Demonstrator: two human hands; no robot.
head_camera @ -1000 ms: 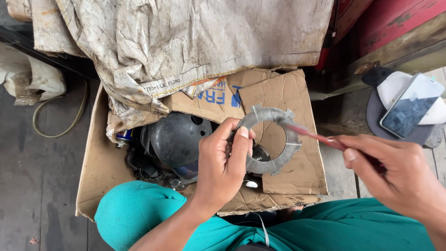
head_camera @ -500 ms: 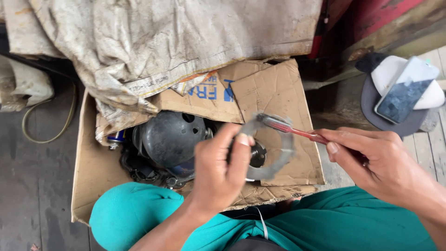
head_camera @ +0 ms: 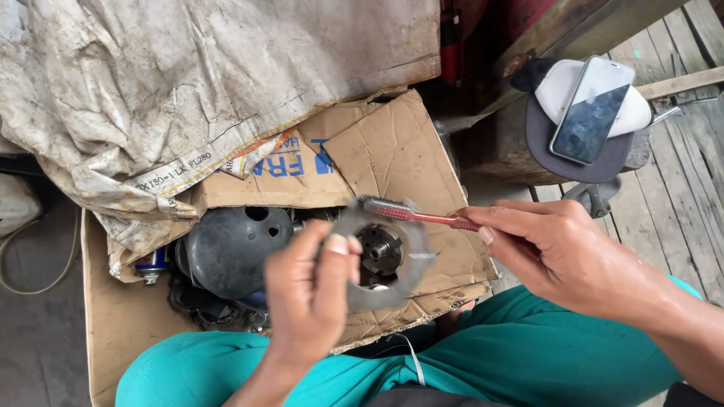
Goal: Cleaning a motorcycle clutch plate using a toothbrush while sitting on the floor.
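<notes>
The person sits cross-legged in teal trousers, holding a flat grey metal ring point(head_camera: 400, 260) up over an open cardboard box point(head_camera: 377, 162). The left hand point(head_camera: 309, 301) pinches the ring's near-left edge, thumb on the front face and the other fingers curled behind it. The right hand point(head_camera: 558, 252) is closed around the red handle of a toothbrush point(head_camera: 415, 214), whose bristled head rests against the top rim of the ring. Through the ring's hole shows a dark, greasy part with a toothed hub, lying in the box; I can't tell exactly what it is from here. Just left of the hand, a rounded dark metal housing point(head_camera: 230, 249) with a couple of holes sits in the box too. A grimy, creased sack point(head_camera: 196, 90) drapes over the box's far flaps. Off to the right, well apart from the hands, a smartphone point(head_camera: 592, 109) lies on a white-and-dark cap point(head_camera: 543, 139), beside weathered wooden planks point(head_camera: 679, 203).
</notes>
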